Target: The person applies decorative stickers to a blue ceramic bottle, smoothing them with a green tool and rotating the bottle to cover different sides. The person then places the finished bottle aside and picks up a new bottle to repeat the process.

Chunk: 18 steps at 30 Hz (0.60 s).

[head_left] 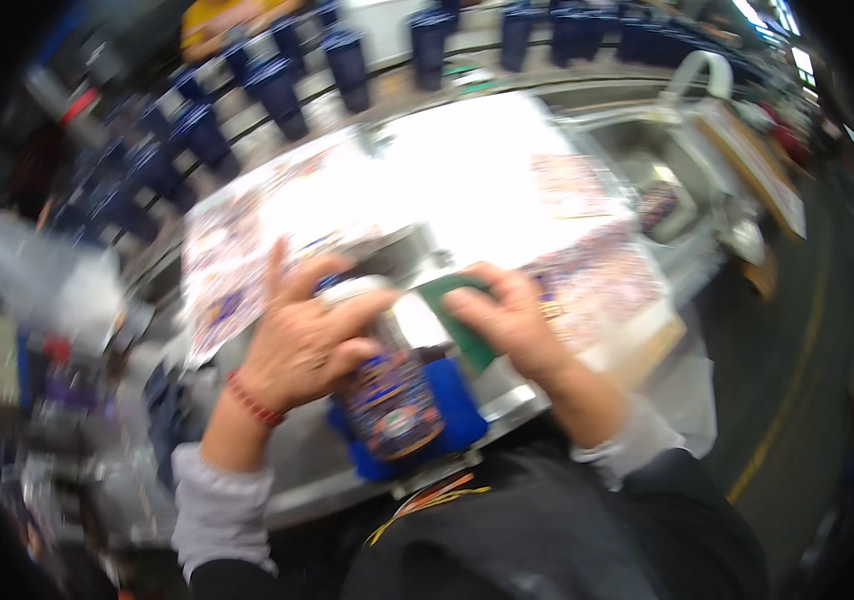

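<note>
A cylindrical tumbler [392, 405] with a dense multicoloured pattern lies tilted on a blue padded rest [462, 410] in front of me. My left hand [302, 345], a red beaded bracelet at its wrist, has its thumb and a finger against the tumbler's upper left side. Its other fingers stretch apart, pointing away from me. In my right hand [512, 315] is a flat green pad [457, 315], pinched between thumb and fingers beside the tumbler's upper end. A whitish patch [417, 325] shows at that end. Motion blur hides the fine contact of both hands.
Printed patterned sheets [232, 270] lie left and right on the brightly lit bench. Several dark blue tumblers [347, 70] stand in a row along the far side. A metal tray [682, 205] with another patterned piece is at right. Another person's arm [217, 30] shows at the top.
</note>
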{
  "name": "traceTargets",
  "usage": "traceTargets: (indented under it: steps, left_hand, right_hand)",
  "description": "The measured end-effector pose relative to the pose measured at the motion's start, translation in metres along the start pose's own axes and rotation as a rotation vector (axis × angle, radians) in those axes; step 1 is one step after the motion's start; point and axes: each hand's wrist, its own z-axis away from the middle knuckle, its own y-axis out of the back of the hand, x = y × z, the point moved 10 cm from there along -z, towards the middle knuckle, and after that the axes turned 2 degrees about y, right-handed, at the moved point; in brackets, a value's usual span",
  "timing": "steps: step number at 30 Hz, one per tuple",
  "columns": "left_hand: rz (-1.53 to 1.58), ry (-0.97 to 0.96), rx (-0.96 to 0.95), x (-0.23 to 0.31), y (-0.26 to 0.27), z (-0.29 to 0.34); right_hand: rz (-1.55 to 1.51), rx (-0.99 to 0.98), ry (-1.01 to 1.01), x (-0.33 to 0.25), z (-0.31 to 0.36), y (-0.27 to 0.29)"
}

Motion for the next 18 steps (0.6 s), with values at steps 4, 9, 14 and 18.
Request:
traceTargets:
  steps: [4,9,14,18]
  left_hand:
    - [0.043,0.07,-0.122,0.002,0.0,-0.02]
    - [0.113,0.063,-0.071,0.01,0.009,-0.033]
    - [0.033,0.043,-0.057,0.015,0.009,-0.025]
    - [-0.051,0.103,0.029,0.031,0.016,-0.001]
  right_hand:
    - [-0.075,-0.048,0.091,-0.01,0.0,0.0]
    - [-0.097,-0.041,0.006,-0.005,0.003,-0.006]
    - [0.012,-0.099,0.052,0.0,-0.008,-0.013]
    - [0.37,0.019,0.488,-0.035,-0.012,-0.012]
